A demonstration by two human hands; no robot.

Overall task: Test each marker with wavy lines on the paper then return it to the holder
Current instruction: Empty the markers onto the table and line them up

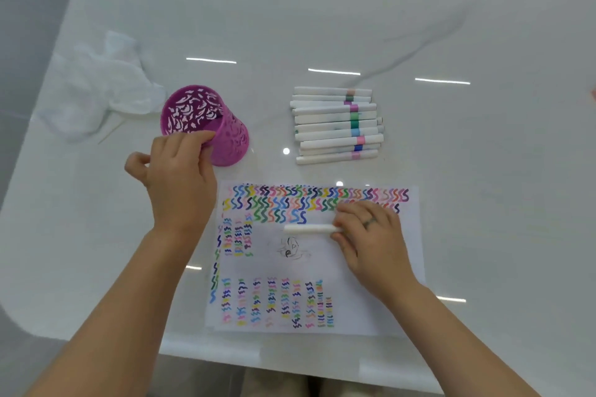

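A purple perforated holder [206,126] tilts toward me on the white table, and no markers show inside it. My left hand [179,184] grips its near rim with curled fingers. My right hand [371,242] pinches a white marker [309,229] that lies level over the paper [322,267], its end pointing left. The sheet is covered with rows of coloured wavy lines and has a small sketch in the middle. Several white markers with coloured bands [337,124] lie side by side in a pile beyond the paper.
A crumpled white cloth [103,87] lies at the back left, beside a thin wooden stick [111,132]. The table's near edge [290,364] runs just below the paper. A grey cable [419,48] trails across the far right.
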